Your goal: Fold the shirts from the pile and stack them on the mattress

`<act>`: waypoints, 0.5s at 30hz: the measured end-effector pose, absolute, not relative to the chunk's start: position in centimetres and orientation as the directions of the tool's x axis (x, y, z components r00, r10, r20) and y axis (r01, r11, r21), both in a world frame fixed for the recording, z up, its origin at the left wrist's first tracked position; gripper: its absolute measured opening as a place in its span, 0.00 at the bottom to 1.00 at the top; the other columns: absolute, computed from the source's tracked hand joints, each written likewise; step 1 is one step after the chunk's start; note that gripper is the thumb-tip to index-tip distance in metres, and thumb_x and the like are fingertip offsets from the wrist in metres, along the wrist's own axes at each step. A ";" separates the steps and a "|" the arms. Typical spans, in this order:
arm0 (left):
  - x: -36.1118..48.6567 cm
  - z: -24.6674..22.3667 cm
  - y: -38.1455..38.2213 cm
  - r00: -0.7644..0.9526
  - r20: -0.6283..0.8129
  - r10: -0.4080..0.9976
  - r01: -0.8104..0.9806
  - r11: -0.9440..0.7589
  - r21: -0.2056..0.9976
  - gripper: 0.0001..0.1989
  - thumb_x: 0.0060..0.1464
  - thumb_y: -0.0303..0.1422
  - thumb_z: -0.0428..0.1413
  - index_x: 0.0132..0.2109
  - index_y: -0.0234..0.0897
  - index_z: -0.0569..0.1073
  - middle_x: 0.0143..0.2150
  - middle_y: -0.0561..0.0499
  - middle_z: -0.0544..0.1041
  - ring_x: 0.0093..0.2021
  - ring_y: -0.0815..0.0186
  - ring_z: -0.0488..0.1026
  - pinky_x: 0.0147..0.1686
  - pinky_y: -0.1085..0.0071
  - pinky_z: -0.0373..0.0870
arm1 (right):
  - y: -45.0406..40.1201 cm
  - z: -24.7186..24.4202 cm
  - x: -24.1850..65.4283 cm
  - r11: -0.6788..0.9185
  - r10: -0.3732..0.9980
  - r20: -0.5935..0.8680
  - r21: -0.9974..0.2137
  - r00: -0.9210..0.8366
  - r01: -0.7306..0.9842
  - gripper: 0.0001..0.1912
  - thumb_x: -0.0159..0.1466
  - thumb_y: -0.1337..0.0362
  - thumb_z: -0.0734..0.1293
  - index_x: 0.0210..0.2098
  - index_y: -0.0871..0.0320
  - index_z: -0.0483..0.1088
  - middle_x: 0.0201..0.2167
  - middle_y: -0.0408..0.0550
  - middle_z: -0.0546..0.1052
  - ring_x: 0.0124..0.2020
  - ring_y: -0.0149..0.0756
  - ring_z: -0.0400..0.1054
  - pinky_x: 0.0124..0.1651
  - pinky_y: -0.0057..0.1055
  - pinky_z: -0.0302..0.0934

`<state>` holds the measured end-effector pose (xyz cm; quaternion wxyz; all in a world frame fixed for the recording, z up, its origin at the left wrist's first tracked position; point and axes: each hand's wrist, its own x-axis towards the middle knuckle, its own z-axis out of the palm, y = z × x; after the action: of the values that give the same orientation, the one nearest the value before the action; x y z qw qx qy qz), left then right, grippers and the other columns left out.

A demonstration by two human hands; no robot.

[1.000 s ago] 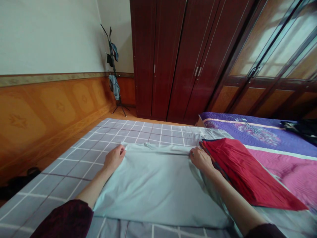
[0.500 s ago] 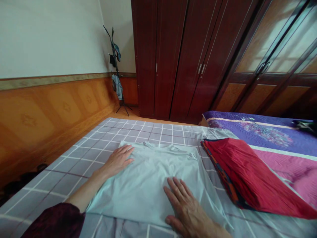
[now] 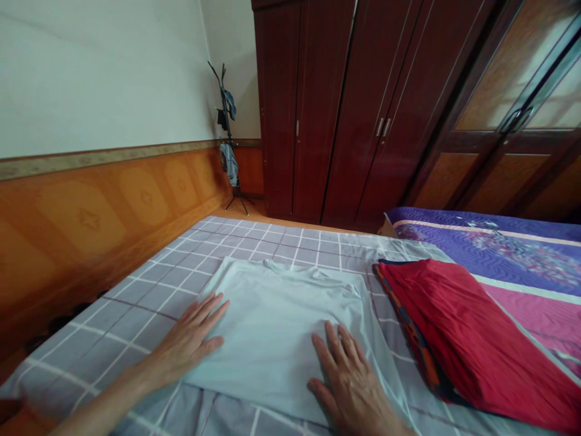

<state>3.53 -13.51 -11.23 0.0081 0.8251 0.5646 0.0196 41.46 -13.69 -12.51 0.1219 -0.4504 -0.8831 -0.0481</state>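
Note:
A pale mint shirt (image 3: 267,327) lies spread on the checked grey bedsheet (image 3: 149,284), its neckline at the far side. My left hand (image 3: 193,336) rests on the shirt's left edge, palm down with fingers stretched out. On the lower right part of the shirt, my right hand (image 3: 345,375) lies flat with its fingers apart. Neither hand grips the cloth. To the right of the shirt is a folded red garment (image 3: 472,333), lying on top of darker folded cloth with orange and navy showing at its left edge.
A second bed surface with a purple and pink quilt (image 3: 490,242) adjoins at the right. Dark red wardrobes (image 3: 336,121) stand beyond the bed. A black coat rack (image 3: 227,121) with clothes on it occupies the far left corner, beside the orange wall panel (image 3: 113,206).
My left hand has slid down the shirt's left side toward me. My right hand stays on the lower right part, shifted slightly. The camera view has turned a little left.

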 end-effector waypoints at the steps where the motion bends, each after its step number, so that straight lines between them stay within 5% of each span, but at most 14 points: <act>1: 3.3 -11.4 -14.1 0.393 0.020 0.919 0.919 -0.394 0.033 0.30 0.62 0.46 0.44 0.68 0.49 0.46 0.69 0.52 0.47 0.67 0.53 0.48 0.63 0.52 0.50 | -13.9 -12.5 41.7 0.595 0.769 0.279 0.018 -0.576 0.803 0.32 0.58 0.55 0.68 0.60 0.58 0.63 0.61 0.68 0.60 0.59 0.67 0.56 0.50 0.57 0.63; 6: 3.4 -9.9 -14.9 0.397 0.024 0.918 0.914 -0.398 0.078 0.29 0.62 0.46 0.45 0.67 0.46 0.51 0.68 0.51 0.53 0.66 0.56 0.52 0.62 0.55 0.53 | -14.0 -10.3 42.0 0.701 0.656 0.273 0.125 -0.703 0.703 0.26 0.59 0.57 0.68 0.54 0.63 0.68 0.53 0.67 0.71 0.50 0.58 0.68 0.46 0.49 0.69; 15: 11.0 -4.7 -2.8 0.412 0.162 0.897 0.873 -0.439 0.210 0.22 0.60 0.33 0.49 0.61 0.42 0.61 0.61 0.51 0.65 0.61 0.66 0.62 0.60 0.69 0.57 | -12.3 -9.6 39.0 0.794 0.608 0.147 -0.094 -0.780 0.601 0.29 0.63 0.55 0.63 0.60 0.61 0.61 0.62 0.63 0.58 0.62 0.56 0.53 0.58 0.51 0.58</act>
<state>11.03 -2.78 -4.74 0.0463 0.8390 0.5275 0.1256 39.01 -12.31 -9.65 0.0850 -0.3204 -0.9432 0.0210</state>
